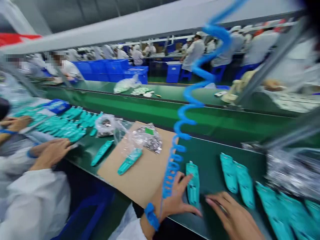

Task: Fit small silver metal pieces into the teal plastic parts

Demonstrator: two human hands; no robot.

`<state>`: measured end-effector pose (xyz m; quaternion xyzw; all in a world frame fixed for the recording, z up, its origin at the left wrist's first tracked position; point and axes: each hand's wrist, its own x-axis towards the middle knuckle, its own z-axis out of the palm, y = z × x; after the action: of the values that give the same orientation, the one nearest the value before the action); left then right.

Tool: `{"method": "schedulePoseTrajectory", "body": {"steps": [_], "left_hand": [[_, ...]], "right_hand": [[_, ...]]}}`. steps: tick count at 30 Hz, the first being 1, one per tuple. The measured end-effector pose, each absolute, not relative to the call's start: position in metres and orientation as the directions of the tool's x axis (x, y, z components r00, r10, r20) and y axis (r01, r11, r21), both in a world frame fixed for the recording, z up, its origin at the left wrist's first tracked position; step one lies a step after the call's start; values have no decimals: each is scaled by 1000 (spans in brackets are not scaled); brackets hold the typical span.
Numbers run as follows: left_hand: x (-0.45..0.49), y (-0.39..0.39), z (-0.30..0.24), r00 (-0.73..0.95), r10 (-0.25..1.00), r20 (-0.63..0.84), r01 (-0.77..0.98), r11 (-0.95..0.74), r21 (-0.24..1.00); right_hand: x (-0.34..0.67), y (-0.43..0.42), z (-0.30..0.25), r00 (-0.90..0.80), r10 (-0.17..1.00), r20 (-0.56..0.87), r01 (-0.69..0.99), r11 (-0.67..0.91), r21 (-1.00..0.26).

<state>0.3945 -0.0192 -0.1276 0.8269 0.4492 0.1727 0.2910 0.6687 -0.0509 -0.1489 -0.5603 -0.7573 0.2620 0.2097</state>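
Observation:
On the green bench in front of me lies a teal plastic casing (193, 188), long and narrow. My left hand (175, 198), with a blue wrist strap (151, 216), reaches in from its left side. Its index fingertip overlaps the casing's edge and its thumb stretches below the lower end, fingers spread wide. To the right of that casing is my right hand (236, 216), apart from it, with fingers curled together; whatever they pinch is too blurred to make out. A coiled blue air hose (185, 123) hangs down in front of my left wrist.
Several teal casings (245, 183) lie at the right beside a bag of shiny parts (295, 170). On a cardboard sheet (110, 170) are another casing (130, 161) and a bag of metal parts (151, 140). At left, a co-worker's hands (51, 151) are near many casings.

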Motion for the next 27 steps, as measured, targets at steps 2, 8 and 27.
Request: {"method": "schedulePoseTrajectory", "body": {"steps": [2,8,27], "left_hand": [[432,-31,-132,476,878,51,643,-387,661],[441,-64,-111,288,951,112,475,-243,845],[434,-81,-119,384,850,360,598,-526,604]], "right_hand": [[663,-58,-136,-224,975,5,704,165,-691],[629,-81,-119,35,996,-82,450,-89,-889],[597,-100,-135,116,945,-306,120,-320,-940]]}}
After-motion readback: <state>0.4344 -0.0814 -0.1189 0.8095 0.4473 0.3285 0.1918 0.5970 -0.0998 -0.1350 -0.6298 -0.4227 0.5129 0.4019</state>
